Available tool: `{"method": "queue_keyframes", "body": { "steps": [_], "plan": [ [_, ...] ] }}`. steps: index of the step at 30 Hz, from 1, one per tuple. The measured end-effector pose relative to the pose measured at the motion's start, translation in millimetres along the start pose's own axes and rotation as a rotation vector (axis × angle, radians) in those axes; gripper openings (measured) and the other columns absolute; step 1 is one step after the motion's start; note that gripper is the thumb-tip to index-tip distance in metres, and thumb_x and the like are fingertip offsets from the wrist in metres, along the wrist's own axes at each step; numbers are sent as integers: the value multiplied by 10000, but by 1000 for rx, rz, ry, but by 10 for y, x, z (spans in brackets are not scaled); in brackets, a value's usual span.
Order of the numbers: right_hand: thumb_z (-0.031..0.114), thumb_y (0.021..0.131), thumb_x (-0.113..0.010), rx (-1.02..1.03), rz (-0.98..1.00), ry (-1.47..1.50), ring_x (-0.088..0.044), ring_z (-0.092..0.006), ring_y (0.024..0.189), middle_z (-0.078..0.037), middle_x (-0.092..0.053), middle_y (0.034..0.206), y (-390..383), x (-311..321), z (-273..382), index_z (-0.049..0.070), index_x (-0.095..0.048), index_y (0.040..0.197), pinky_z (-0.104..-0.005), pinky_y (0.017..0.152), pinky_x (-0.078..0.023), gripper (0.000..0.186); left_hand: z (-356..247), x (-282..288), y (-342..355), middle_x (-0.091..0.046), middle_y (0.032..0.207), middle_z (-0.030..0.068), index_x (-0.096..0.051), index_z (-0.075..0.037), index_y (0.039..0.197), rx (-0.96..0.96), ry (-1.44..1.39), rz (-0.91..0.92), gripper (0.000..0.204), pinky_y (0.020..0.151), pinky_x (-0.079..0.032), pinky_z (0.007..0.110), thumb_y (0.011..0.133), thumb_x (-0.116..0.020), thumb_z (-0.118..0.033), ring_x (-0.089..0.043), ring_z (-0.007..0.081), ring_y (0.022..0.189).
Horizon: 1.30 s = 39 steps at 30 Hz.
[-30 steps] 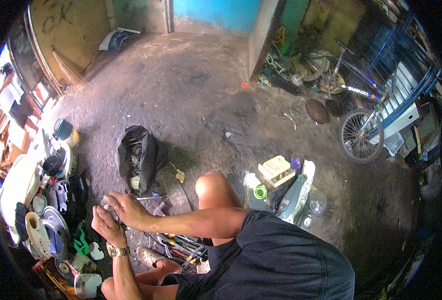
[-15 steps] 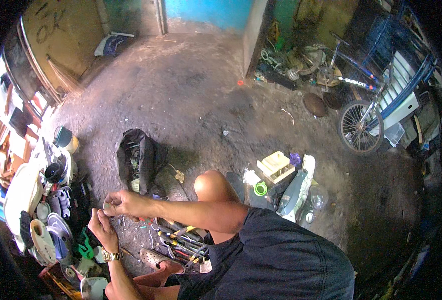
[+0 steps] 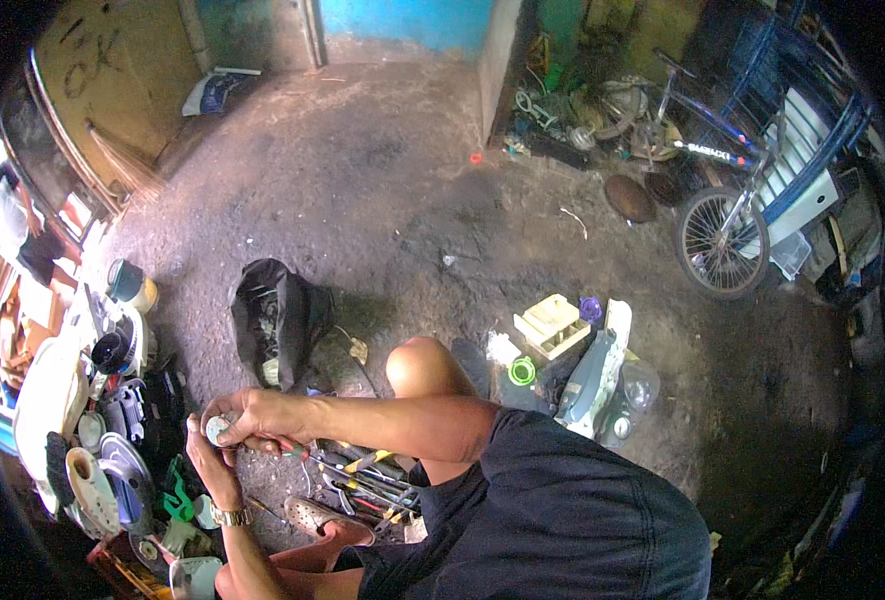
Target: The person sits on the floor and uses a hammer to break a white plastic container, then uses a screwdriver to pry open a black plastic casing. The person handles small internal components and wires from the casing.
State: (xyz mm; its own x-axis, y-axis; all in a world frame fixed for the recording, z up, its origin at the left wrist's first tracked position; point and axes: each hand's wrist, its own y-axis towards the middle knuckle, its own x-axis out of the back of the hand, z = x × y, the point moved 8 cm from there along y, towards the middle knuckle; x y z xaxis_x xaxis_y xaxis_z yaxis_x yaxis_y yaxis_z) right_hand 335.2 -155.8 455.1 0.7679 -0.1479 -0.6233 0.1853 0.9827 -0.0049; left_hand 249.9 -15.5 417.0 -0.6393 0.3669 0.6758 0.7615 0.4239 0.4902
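A small, round, pale disc-shaped part [image 3: 218, 430] is gripped by my right hand [image 3: 267, 415], its flat face showing. My left hand [image 3: 212, 468], below a wrist with a metal-band watch [image 3: 230, 516], is raised against the disc's near side with its fingers closed around the edge. Just under my right wrist shows a red and green handle [image 3: 294, 449]; whether the hand holds it I cannot tell. Hand tools with yellow and black handles [image 3: 367, 475] lie on the floor beside my shoe [image 3: 317, 520].
An open black bag [image 3: 277, 310] stands ahead. At left is a heap of plastic parts [image 3: 122, 440] with a green piece [image 3: 176, 495]. To the right are a cream box [image 3: 552, 325], a green ring [image 3: 522, 371] and a grey casing [image 3: 587, 385]. A bicycle [image 3: 722, 240] leans farther off.
My right hand has turned and shifted slightly down, so the disc's flat face now shows. My left hand has moved a little with it. The view has tilted slightly.
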Motion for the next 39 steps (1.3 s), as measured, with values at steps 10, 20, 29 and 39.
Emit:
{"method": "queue_keyframes", "body": {
  "steps": [10, 20, 29, 39],
  "plan": [
    [257, 927, -686, -28, 76, 208, -440, -60, 384, -51, -669, 783, 83, -98, -108, 85, -580, 1110, -216, 307, -325, 272, 288, 54, -111, -540, 1288, 134, -442, -6, 1398, 164, -329, -25, 562, 915, -460, 326, 1014, -472, -416, -529, 221, 1144],
    [257, 883, -712, 33, -47, -99, -423, -65, 373, -26, -625, 709, -33, -42, -30, 71, -616, 1108, -232, 303, -300, 308, 99, 131, -163, -517, 1398, 190, -363, 17, 1482, 24, -47, -90, 692, 1049, -406, 424, 956, -552, -390, -520, 345, 1239],
    [103, 958, -613, -68, -100, -114, -506, -70, 400, -172, -699, 837, -50, -80, 103, 64, -609, 1201, -205, 345, -394, 247, -432, -47, 111, -657, 962, 153, -587, 2, 1145, 167, -406, 297, 305, 799, -478, 381, 1003, -416, -207, -613, 262, 856],
    [123, 943, -652, 23, -127, -214, -474, -63, 397, -122, -692, 758, 0, -36, -68, 64, -628, 1131, -202, 367, -360, 198, -530, 108, 139, -469, 548, 213, -594, 78, 710, 373, -477, 103, 620, 534, -387, 450, 1047, -366, -389, -480, 264, 475]
  ]
}}
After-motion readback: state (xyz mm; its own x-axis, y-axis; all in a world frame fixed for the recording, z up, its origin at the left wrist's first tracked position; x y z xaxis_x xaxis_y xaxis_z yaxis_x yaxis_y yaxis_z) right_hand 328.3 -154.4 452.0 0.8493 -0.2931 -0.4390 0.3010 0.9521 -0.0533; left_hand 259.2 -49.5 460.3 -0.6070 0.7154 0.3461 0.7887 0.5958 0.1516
